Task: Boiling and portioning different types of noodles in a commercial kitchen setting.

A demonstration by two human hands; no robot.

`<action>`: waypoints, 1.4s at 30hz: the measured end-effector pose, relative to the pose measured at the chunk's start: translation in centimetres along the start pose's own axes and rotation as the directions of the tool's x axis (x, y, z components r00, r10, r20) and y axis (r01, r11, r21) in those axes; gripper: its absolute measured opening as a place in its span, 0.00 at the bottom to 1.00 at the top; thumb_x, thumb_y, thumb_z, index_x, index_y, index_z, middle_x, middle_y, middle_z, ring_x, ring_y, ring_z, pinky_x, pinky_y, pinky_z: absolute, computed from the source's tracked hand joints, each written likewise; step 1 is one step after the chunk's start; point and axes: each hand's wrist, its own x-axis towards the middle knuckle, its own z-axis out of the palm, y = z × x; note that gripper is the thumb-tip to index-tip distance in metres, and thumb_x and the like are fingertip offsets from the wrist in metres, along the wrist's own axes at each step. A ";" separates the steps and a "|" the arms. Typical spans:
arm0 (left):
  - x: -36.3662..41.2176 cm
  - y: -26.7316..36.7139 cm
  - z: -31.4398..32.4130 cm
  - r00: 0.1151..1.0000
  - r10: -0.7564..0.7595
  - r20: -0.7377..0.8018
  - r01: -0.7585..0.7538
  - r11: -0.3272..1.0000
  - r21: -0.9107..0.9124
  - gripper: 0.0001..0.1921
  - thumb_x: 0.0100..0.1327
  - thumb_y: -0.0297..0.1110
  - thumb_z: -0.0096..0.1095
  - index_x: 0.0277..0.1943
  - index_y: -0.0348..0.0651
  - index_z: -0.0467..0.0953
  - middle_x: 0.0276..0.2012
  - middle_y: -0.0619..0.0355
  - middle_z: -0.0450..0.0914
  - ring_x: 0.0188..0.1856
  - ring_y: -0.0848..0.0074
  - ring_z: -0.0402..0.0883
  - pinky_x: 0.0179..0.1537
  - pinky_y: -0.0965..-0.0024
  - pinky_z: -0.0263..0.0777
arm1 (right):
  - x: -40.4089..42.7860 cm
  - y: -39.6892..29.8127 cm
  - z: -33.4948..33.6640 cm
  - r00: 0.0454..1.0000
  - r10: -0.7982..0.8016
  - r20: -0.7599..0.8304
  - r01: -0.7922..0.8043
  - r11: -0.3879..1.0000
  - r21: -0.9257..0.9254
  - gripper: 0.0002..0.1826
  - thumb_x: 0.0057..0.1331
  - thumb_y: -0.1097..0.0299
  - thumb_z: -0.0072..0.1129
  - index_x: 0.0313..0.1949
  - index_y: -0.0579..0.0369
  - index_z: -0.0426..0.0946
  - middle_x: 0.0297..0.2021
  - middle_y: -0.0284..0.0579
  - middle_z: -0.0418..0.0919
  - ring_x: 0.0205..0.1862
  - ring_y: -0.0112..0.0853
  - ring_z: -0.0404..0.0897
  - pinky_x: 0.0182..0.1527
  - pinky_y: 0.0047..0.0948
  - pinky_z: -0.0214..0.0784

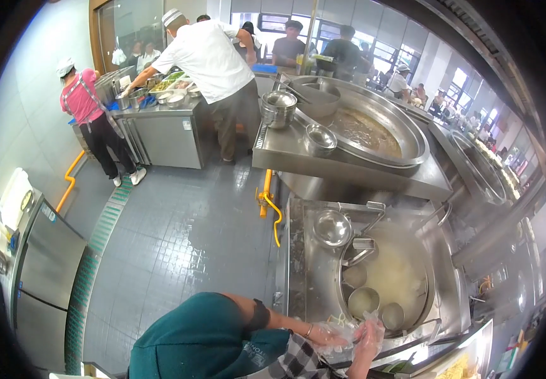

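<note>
My left hand, in a clear plastic glove, reaches in from a teal sleeve with a black elbow band. Close beside it is my right hand, also gloved, with its fingers bent. Both are at the near rim of a large steaming cooking pot set in a steel counter. Pale looped strands show by the left fingers; whether I hold them is unclear. Cloudy liquid fills the pot. Cylindrical noodle baskets stand along its near side, another basket just beyond my right fingertips.
A steel bowl sits on the counter beside the pot. Farther off, a wide wok holds brown broth. Yellow noodles and green leaves lie low right. Two co-workers stand by a prep counter. The tiled floor looks wet.
</note>
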 end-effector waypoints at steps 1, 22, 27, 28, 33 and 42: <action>-0.3 0.5 -0.1 0.999 -0.053 0.003 0.053 0.999 0.012 0.19 0.63 0.33 0.36 0.56 0.40 0.61 0.53 0.53 0.65 0.52 0.69 0.66 0.54 0.67 0.58 | 0.0 0.1 -0.1 1.000 0.000 0.003 0.000 1.000 -0.002 0.11 0.55 0.66 0.50 0.31 0.62 0.66 0.15 0.35 0.63 0.16 0.20 0.60 0.18 0.17 0.48; 2.1 -13.6 5.3 0.977 0.071 -0.199 -0.100 0.985 -0.142 0.31 0.57 0.64 0.27 0.58 0.57 0.57 0.26 0.53 0.74 0.21 0.75 0.74 0.22 0.73 0.70 | 0.1 2.3 -1.4 0.999 0.032 0.022 -0.031 0.999 -0.044 0.18 0.56 0.61 0.52 0.38 0.61 0.63 0.17 0.38 0.66 0.18 0.23 0.66 0.18 0.19 0.58; -2.2 -6.5 2.2 0.954 -0.295 -0.049 0.186 0.714 -0.675 0.18 0.61 0.31 0.42 0.54 0.38 0.61 0.45 0.55 0.72 0.42 0.73 0.73 0.40 0.70 0.70 | 0.1 0.6 -0.6 0.970 0.166 0.177 -0.144 0.981 -0.131 0.12 0.60 0.65 0.45 0.35 0.61 0.70 0.30 0.42 0.70 0.32 0.27 0.69 0.34 0.25 0.61; -2.6 -6.0 2.2 0.956 -0.287 -0.065 0.152 0.671 -0.726 0.18 0.61 0.30 0.43 0.54 0.39 0.61 0.45 0.56 0.72 0.39 0.75 0.74 0.37 0.71 0.72 | 0.0 -0.1 -0.3 0.969 0.167 0.180 -0.145 0.980 -0.133 0.12 0.60 0.65 0.45 0.35 0.61 0.70 0.30 0.42 0.70 0.32 0.27 0.69 0.34 0.25 0.61; -1.9 -8.1 3.8 0.949 -0.282 -0.143 0.159 0.818 -0.553 0.23 0.60 0.45 0.39 0.57 0.47 0.58 0.37 0.58 0.70 0.31 0.78 0.71 0.28 0.75 0.67 | -0.8 -1.6 0.8 0.967 0.254 0.033 -0.256 0.964 0.066 0.11 0.56 0.65 0.52 0.35 0.59 0.68 0.23 0.41 0.71 0.21 0.27 0.70 0.23 0.24 0.62; -8.5 4.6 -0.4 0.863 -0.150 -0.482 -0.308 0.601 -0.738 0.34 0.59 0.55 0.42 0.63 0.61 0.36 0.59 0.58 0.53 0.53 0.62 0.61 0.47 0.53 0.63 | 0.7 -1.6 -1.8 0.996 -0.087 0.006 0.064 0.684 -0.727 0.22 0.55 0.60 0.54 0.45 0.59 0.63 0.26 0.44 0.73 0.26 0.33 0.73 0.27 0.29 0.65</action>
